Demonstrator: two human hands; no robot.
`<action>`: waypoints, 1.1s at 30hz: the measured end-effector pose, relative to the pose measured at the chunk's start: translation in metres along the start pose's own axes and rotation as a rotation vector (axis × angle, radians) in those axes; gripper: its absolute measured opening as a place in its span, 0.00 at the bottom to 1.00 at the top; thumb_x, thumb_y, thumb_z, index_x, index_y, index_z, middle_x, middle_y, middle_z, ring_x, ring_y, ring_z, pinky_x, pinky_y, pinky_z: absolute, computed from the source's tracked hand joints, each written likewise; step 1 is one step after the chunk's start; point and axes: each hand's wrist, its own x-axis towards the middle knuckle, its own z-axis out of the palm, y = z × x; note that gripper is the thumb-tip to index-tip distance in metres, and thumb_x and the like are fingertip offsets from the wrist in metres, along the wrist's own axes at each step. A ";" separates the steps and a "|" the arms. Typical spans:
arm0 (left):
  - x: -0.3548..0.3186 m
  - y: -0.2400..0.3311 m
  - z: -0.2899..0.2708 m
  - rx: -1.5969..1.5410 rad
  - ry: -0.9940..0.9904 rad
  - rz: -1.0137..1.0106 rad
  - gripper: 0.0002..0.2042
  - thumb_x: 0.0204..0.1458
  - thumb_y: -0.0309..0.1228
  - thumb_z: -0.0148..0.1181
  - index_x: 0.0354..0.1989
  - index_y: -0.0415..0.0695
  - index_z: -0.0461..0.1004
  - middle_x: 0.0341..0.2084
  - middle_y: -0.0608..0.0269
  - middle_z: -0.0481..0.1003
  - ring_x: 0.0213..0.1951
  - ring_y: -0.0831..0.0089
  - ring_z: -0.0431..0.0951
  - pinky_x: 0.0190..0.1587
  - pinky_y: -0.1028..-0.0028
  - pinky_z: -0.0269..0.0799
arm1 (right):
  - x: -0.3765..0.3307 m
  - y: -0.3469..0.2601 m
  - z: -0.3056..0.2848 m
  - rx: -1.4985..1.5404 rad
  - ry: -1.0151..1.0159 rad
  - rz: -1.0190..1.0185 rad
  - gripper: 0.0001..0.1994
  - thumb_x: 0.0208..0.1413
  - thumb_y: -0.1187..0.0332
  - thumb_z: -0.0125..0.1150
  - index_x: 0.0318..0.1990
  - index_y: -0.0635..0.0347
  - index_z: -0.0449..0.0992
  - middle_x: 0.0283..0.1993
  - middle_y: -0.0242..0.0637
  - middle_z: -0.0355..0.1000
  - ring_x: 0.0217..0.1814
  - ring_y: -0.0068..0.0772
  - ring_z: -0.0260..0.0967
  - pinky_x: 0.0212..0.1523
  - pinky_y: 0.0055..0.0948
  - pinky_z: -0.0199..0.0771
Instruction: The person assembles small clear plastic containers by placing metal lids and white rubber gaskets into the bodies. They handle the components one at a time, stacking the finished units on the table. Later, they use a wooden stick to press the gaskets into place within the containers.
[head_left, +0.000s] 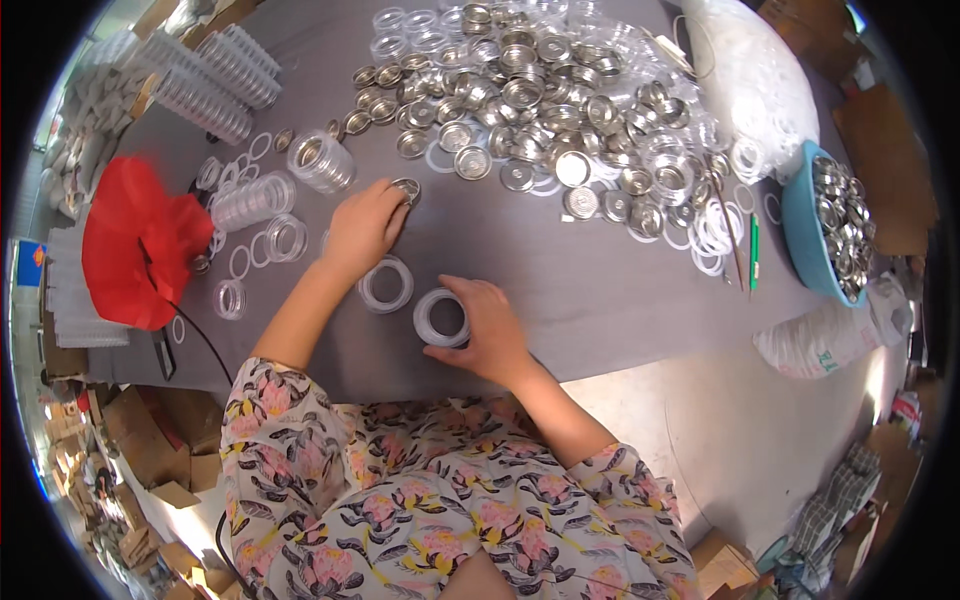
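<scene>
- Grey table is partly hidden by the lid pile.
- Just below the pile, metal lid is part-covered by the left hand; grip unclear.
- Farther below, clear ring is held by the right hand.

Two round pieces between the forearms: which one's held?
The right round piece, held by the right hand; the left round piece has no fingers around it.

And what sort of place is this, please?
It seems to be a small workshop where parts are put together by hand: a big heap of round metal pieces on a grey table, stacks of clear plastic pieces, and cardboard boxes around.
</scene>
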 end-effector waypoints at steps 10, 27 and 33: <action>-0.082 0.073 -0.038 -0.272 -0.192 0.317 0.11 0.42 0.28 0.61 0.36 0.48 0.74 0.32 0.67 0.71 0.31 0.66 0.72 0.32 0.66 0.68 | -0.002 0.007 0.003 0.013 0.050 -0.037 0.49 0.30 0.63 0.74 0.63 0.65 0.52 0.54 0.41 0.65 0.55 0.46 0.62 0.58 0.41 0.56; -0.090 0.080 -0.026 -0.461 -0.344 0.034 0.10 0.49 0.30 0.58 0.40 0.44 0.75 0.39 0.61 0.72 0.33 0.61 0.76 0.34 0.68 0.71 | -0.007 0.003 0.005 0.004 0.032 0.096 0.52 0.29 0.62 0.74 0.64 0.67 0.49 0.56 0.42 0.65 0.61 0.42 0.59 0.66 0.49 0.44; -0.090 0.074 -0.028 -0.599 -0.277 -0.044 0.09 0.50 0.27 0.58 0.39 0.42 0.75 0.35 0.60 0.73 0.33 0.62 0.75 0.34 0.70 0.71 | -0.003 0.000 0.004 -0.089 0.026 0.094 0.54 0.27 0.57 0.76 0.63 0.69 0.51 0.54 0.41 0.66 0.60 0.41 0.60 0.66 0.51 0.43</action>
